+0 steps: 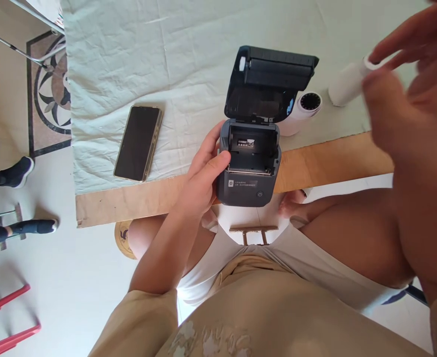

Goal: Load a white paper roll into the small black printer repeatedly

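My left hand (207, 173) is wrapped round the left side of a dark label printer (246, 191), its thumb on the edge of the body. The printer's lid (270, 84) is swung up, and its paper bay shows no roll inside. At the upper right, my right hand (415, 89), partly blurred, has thumb and fingers closed on the end of a white roll (346, 84). Another white roll (294, 121) with a dark core stands just behind the printer, partly hidden by it.
A smartphone (138, 144) with a dark screen lies on the pale cloth (188, 59) at the left. The table's bare wooden edge (322, 163) runs beneath my hands. Red stool legs (10, 302) and another person's feet (13, 173) are on the floor at left.
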Motion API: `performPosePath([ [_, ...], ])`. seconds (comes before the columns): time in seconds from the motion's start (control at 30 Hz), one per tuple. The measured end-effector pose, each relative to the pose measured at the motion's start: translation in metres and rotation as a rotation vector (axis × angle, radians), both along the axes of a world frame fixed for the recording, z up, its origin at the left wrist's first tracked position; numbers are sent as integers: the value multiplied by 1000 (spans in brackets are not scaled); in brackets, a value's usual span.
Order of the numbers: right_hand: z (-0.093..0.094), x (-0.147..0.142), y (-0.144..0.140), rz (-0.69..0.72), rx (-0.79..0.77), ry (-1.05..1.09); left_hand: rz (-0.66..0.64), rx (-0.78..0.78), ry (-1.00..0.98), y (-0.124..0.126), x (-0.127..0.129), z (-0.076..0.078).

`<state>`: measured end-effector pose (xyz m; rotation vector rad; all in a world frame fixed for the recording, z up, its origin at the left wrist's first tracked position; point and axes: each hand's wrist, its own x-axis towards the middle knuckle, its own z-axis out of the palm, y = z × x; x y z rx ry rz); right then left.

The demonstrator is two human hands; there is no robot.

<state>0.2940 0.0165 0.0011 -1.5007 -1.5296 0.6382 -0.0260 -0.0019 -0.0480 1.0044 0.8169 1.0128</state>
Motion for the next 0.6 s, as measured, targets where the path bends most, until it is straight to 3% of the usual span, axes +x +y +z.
performPosePath([
  [0.07,-4,-12,-2,144,129,-221,-6,19,-3,-1,0,0],
  [0.17,-19,-26,6,277,30,-224,17,-5,-1,-6,2,5],
  [0.33,-33,-33,17,184,-139,-75,52,-72,-25,-11,5,11],
  [0.43,-22,-37,14,89,-219,74,40,-73,-25,-10,3,11],
  [0.6,-7,-42,13,79,-253,487,22,-73,-9,-9,1,12],
])
